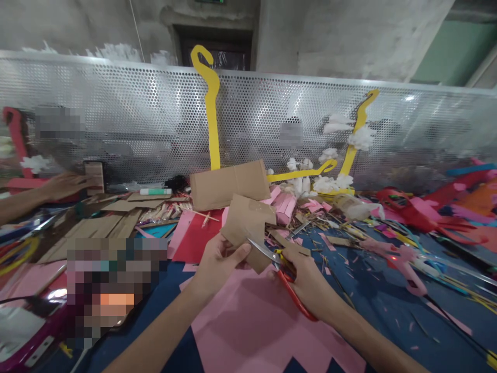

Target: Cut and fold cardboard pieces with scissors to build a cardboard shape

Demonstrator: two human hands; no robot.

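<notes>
My left hand pinches the lower left edge of a brown cardboard piece with an irregular outline. In my right hand is a pair of scissors with red and yellow handles. Their metal blades point up and left and lie at the lower part of the cardboard, near my left thumb. A large pink sheet with a jagged near edge is spread below both hands. Behind the held piece stands a brown cardboard block, with a tall yellow hooked strip rising behind it.
A perforated metal panel runs along the back. To the right lies a pink glue gun with a cord. Cardboard strips and a glue stick are at the left. Another person's hand reaches in at far left.
</notes>
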